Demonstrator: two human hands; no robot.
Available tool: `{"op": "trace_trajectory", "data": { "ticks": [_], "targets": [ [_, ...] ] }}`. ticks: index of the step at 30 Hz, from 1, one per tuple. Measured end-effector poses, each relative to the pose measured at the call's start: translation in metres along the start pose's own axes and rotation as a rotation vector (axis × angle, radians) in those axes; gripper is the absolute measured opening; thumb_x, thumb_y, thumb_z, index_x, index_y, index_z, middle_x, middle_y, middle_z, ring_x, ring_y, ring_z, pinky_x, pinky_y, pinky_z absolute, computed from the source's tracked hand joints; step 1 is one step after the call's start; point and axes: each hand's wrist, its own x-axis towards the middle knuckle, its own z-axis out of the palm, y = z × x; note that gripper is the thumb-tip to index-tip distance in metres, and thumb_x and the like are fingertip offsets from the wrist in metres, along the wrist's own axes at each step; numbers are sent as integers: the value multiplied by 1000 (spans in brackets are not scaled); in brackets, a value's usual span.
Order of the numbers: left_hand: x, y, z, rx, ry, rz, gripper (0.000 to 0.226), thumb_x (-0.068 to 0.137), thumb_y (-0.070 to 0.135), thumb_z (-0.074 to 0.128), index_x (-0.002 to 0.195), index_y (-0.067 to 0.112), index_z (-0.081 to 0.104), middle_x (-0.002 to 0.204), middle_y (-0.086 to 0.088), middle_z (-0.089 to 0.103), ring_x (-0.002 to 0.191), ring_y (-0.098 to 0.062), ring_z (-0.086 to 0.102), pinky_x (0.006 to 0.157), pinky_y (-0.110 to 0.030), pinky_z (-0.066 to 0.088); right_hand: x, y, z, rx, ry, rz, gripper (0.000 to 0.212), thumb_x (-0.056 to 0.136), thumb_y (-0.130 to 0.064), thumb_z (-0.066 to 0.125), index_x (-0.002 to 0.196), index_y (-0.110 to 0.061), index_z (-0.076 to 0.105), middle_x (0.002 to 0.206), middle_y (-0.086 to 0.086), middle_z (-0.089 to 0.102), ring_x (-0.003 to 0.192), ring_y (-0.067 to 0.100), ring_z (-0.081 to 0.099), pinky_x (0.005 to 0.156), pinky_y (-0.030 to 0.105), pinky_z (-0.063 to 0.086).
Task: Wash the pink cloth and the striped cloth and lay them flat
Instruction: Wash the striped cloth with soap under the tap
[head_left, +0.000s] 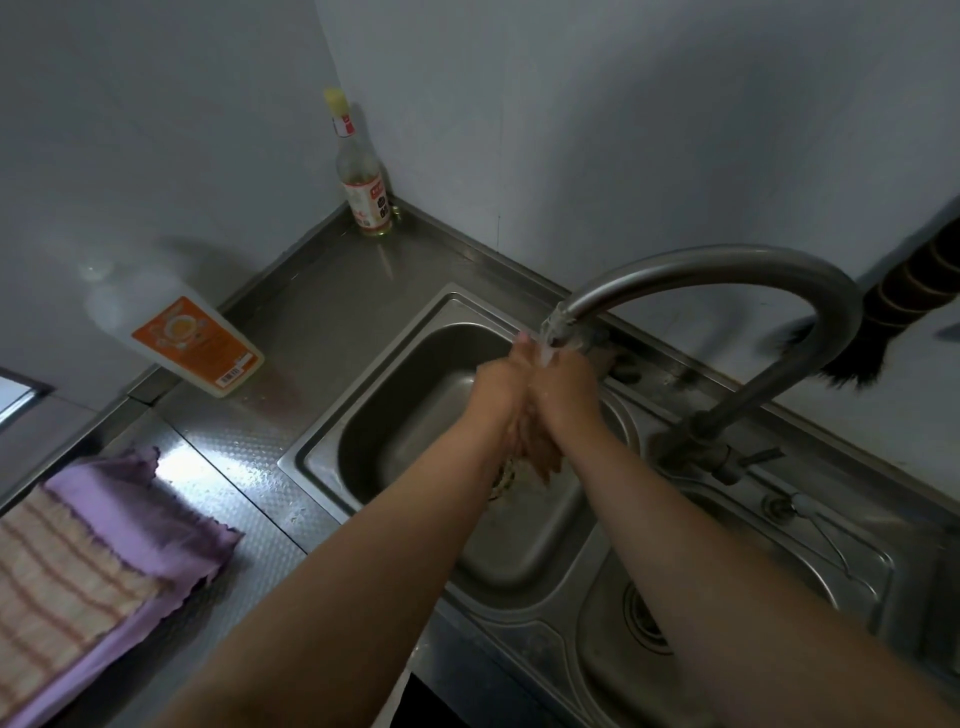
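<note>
Dim, soft (countertop (218, 457) glare)

The sink (332, 447) and the bent tap (727, 270) are shiny grey metal. The counter (234, 447) is metal too, with tiny bumps that catch the light. The pink cloth (171, 525) and the striped cloth (62, 577) look soft and fuzzy. The tall bottle (358, 171) is clear and glossy.

The striped cloth (57, 566) and the pink cloth (171, 525) are cut by the left picture edge; fingers (530, 441) of both hands overlap, their hold unclear
</note>
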Motion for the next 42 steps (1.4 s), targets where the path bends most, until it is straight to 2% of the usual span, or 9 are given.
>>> {"op": "trace_trajectory", "data": {
  "ticks": [8,12,15,20,24,27,32,37,42],
  "targets": [
    [0,4,-20,-70,-138,-90,45,101,40,41,94,5,68,92,-21,69,86,-31,67,87,-43,55,3,11,-13,79,120,-85,7,93,-32,49,98,-28,47,104,1,52,90,16,58,76,37,53],
    [5,5,-34,-88,-225,-52,35,100,30,46,79,10,66,60,-6,61,56,-18,60,54,-27,51,-18,19,-7,266,-213,-68,12,97,-30,51,103,-22,57,94,-5,64,87,5,64,71,20,51],
    [2,9,-43,108,-261,42,42,102,36,41,81,11,67,63,-2,62,47,-11,52,47,-22,46,-20,25,-8,219,-212,-32,23,97,-32,51,108,-15,62,99,5,69,95,16,66,86,39,55],
    [21,-1,-58,385,6,501,51,94,57,38,98,17,69,97,-14,68,90,-28,65,90,-46,53,-10,6,-20,354,-236,123,25,100,-31,42,98,-26,66,96,5,70,94,17,67,86,36,53],
    [8,-19,-58,336,-279,161,71,96,63,11,117,20,64,110,2,61,105,-12,52,104,-33,32,1,-11,-25,847,-250,343,20,96,-25,51,94,-13,68,89,10,72,88,23,69,79,38,53],
    [10,-41,-56,29,-299,13,63,96,62,22,112,20,65,110,-4,67,103,-17,61,100,-36,43,10,-15,-31,1042,-229,377,28,95,-38,55,102,-13,65,95,9,71,93,25,68,85,42,52],
    [15,-37,-38,-467,-184,-57,46,104,41,30,118,9,61,110,-19,68,92,-28,69,79,-40,57,-15,1,-12,642,-204,127,21,89,-24,63,108,-15,61,104,10,70,100,26,68,91,45,54],
    [11,-20,-17,-233,-76,-90,31,105,29,29,81,24,48,81,5,51,69,-8,50,63,-25,43,-39,9,11,334,-318,-123,35,102,-20,38,109,-52,53,144,-9,39,127,2,43,104,23,37],
    [-10,-13,1,-123,-146,-41,39,103,37,40,85,7,59,79,-10,59,75,-21,59,61,-19,56,-10,-7,-6,224,-128,96,30,102,-40,35,94,-21,57,92,6,58,87,17,60,71,29,49]
  ]
}}
